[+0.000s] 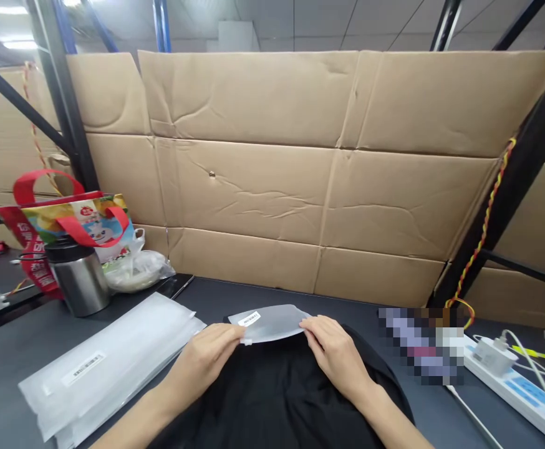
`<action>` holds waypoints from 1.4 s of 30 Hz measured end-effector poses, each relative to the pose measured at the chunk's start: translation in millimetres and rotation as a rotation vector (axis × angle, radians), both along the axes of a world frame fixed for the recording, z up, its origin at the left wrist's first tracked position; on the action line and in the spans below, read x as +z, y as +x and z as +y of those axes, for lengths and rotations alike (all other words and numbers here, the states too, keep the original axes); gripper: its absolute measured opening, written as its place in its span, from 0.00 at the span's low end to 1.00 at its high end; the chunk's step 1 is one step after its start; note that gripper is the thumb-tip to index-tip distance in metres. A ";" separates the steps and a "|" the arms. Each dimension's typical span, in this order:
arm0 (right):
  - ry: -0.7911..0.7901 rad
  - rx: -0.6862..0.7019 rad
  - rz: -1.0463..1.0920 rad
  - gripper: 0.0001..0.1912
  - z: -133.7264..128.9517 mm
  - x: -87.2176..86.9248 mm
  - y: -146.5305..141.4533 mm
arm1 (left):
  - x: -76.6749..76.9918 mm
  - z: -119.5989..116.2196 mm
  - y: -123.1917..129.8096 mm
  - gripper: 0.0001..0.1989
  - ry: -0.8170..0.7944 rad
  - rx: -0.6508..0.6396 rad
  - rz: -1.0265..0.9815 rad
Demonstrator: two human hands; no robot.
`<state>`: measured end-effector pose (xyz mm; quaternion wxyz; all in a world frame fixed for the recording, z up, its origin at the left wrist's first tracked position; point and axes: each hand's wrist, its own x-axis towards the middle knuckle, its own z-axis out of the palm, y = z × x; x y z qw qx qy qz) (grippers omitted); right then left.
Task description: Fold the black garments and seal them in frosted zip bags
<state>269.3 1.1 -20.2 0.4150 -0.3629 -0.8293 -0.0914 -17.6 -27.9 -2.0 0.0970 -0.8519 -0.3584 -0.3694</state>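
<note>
A translucent frosted bag (272, 323) with a white barcode label is held level over black cloth (272, 393) at the front of the table. My left hand (209, 352) pinches its left end, close to a small white slider on the near edge. At the right end, my right hand (335, 352) grips the bag between thumb and fingers. Left of my left arm lies a stack of similar frosted bags (108, 362), the top one bearing a barcode label.
A steel flask (80, 280), a red-handled carrier bag (80, 221) and a clear plastic bag (139, 271) stand at the back left. Cardboard (254, 193) walls the back. A power strip (520, 386) with cables lies right, beside a pixelated object (417, 346).
</note>
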 end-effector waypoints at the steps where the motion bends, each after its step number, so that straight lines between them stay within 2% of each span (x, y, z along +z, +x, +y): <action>1: 0.013 0.010 -0.005 0.11 -3.7 4.3 -4.6 | 0.5 -1.3 1.1 0.09 -0.008 -0.012 -0.019; 4: 0.064 0.100 -0.074 0.13 -18.1 18.1 -27.5 | 3.4 -5.1 11.7 0.09 -0.018 -0.067 -0.015; 6: 0.113 0.165 -0.130 0.09 -26.5 24.5 -44.9 | 6.5 -7.8 19.8 0.10 0.013 -0.096 0.023; 10: 0.160 0.174 -0.160 0.08 -32.0 27.1 -58.4 | 14.3 -14.2 27.2 0.13 0.084 -0.131 0.084; 12: 0.147 0.155 -0.167 0.08 -29.1 26.1 -49.0 | 17.4 -16.2 25.2 0.13 0.101 -0.140 0.079; 15: 0.124 0.099 -0.170 0.09 -19.8 23.5 -16.7 | 18.5 -15.4 13.8 0.11 0.106 -0.143 0.061; 19: 0.149 -0.062 -0.107 0.10 -5.1 16.6 38.1 | 14.3 -10.9 -8.7 0.08 0.096 -0.028 -0.066; 21: 0.147 -0.109 -0.112 0.10 -1.5 12.6 54.2 | 11.7 -11.3 -10.7 0.08 0.047 -0.006 -0.046; 24: 0.129 -0.089 -0.167 0.10 -4.0 10.7 50.4 | 9.6 -15.5 8.8 0.07 -0.042 -0.072 0.081; 27: 0.144 -0.058 -0.181 0.10 -12.5 14.9 24.7 | 11.4 -16.1 42.1 0.24 0.000 -0.081 0.107; 28: 0.150 -0.048 -0.183 0.10 -15.4 17.2 15.7 | 12.7 -14.4 51.7 0.27 0.029 -0.078 0.111; 30: 0.157 -0.023 -0.191 0.10 -19.9 21.5 1.8 | 15.6 -8.6 64.3 0.18 0.093 -0.095 0.116; 32: 0.162 0.015 -0.199 0.10 -21.6 24.7 -3.5 | 18.1 -1.8 66.5 0.10 0.137 -0.124 0.119; 38: 0.145 -0.021 -0.148 0.09 -15.4 23.8 19.7 | 23.1 4.9 43.9 0.11 0.124 -0.078 0.093; 41: 0.129 -0.008 -0.148 0.09 -16.8 23.1 22.3 | 21.8 2.8 43.8 0.07 0.107 -0.082 0.104; 42: 0.129 0.001 -0.155 0.10 -18.4 23.3 19.9 | 21.1 2.6 46.2 0.09 0.114 -0.072 0.102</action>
